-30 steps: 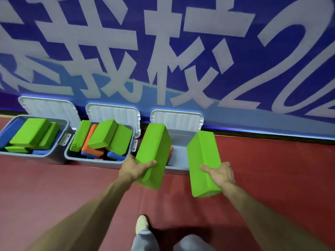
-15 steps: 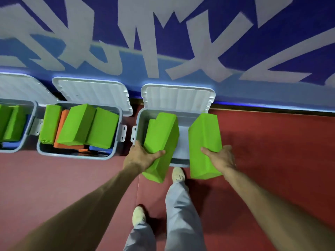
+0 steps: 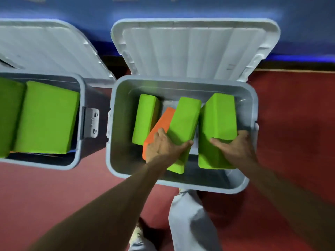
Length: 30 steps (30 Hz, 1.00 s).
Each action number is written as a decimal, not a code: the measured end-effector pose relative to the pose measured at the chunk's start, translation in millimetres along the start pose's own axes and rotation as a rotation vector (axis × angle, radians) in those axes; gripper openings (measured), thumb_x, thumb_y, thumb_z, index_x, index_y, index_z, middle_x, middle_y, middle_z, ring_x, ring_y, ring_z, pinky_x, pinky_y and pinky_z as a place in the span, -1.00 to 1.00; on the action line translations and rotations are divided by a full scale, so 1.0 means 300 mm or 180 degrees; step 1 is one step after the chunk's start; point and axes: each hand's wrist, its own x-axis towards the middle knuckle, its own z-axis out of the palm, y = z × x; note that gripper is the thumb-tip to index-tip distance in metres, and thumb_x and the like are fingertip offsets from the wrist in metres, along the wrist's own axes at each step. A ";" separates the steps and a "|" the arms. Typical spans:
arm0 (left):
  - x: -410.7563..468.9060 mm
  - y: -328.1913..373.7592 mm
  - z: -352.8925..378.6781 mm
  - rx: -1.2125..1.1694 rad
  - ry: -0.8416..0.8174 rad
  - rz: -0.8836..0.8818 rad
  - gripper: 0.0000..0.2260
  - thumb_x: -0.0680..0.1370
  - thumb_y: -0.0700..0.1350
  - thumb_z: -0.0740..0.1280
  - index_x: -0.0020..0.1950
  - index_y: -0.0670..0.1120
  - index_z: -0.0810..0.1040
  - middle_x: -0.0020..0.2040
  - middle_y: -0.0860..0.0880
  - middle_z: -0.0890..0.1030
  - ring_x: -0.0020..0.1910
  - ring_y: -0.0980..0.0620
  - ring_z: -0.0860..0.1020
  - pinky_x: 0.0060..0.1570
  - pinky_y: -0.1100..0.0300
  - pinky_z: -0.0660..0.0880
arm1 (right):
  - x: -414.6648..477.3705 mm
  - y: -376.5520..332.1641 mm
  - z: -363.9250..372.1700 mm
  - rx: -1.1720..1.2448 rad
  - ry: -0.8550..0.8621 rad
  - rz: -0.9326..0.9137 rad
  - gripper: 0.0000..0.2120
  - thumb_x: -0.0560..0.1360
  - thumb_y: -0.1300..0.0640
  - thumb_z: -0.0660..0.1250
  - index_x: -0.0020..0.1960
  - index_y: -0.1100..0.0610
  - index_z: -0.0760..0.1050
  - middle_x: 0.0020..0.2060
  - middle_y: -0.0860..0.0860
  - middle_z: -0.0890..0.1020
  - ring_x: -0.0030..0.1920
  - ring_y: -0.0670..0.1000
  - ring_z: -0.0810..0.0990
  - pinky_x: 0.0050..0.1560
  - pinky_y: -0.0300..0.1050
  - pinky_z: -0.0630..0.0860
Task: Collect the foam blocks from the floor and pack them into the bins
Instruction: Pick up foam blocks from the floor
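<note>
We observe two grey bins side by side on the red floor (image 3: 290,124), set slightly apart. Each has its lid swung open and leaning toward the blue wall (image 3: 72,9).

**Centre bin** (image 3: 121,160), lid (image 3: 190,49) open. It contains four foam blocks:
- A free green block (image 3: 146,120) stands on end near the left wall, clear of both hands.
- An orange block (image 3: 164,122) leans tilted just beside it, between the free green block and the middle green block.
- The middle green block (image 3: 184,124) is tilted, its lower end toward the near wall. The left hand (image 3: 163,147) grips it, with the thumb laid across its face and the fingers (image 3: 160,133) curled round its left edge. We cannot tell whether those fingers also touch the orange block.
- The right green block (image 3: 217,124) stands close to the right wall. The right hand (image 3: 235,149) grips it, thumb across the near face and fingers (image 3: 243,134) wrapped round the right side.

Both held blocks sit inside the rim. We cannot tell whether they rest on the bin bottom.

**Left bin** (image 3: 54,164), lid (image 3: 45,49) open, only partly in view. A large green block (image 3: 47,116) lies on top, touching an edge green block (image 3: 9,115) at the picture's left border. Thin strips of orange and blue show beneath them at the near side. A grey latch (image 3: 90,123) on its right wall faces the centre bin.

Below the centre bin we see a leg in light grey trousers (image 3: 190,223) and a shoe (image 3: 137,232).
</note>
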 end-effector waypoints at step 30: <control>-0.481 -0.219 -0.553 -0.1811 -0.0133 -0.0014 -0.86 0.52 -0.03 0.29 0.02 0.00 0.58 -0.03 -0.09 0.66 -0.01 -0.08 0.62 -0.02 0.15 0.49 | -0.570 -0.436 -0.187 -0.0998 -0.0896 -0.1219 -0.71 0.50 0.11 0.30 0.21 0.12 0.52 0.12 0.12 0.62 0.11 0.11 0.58 0.04 -0.15 0.48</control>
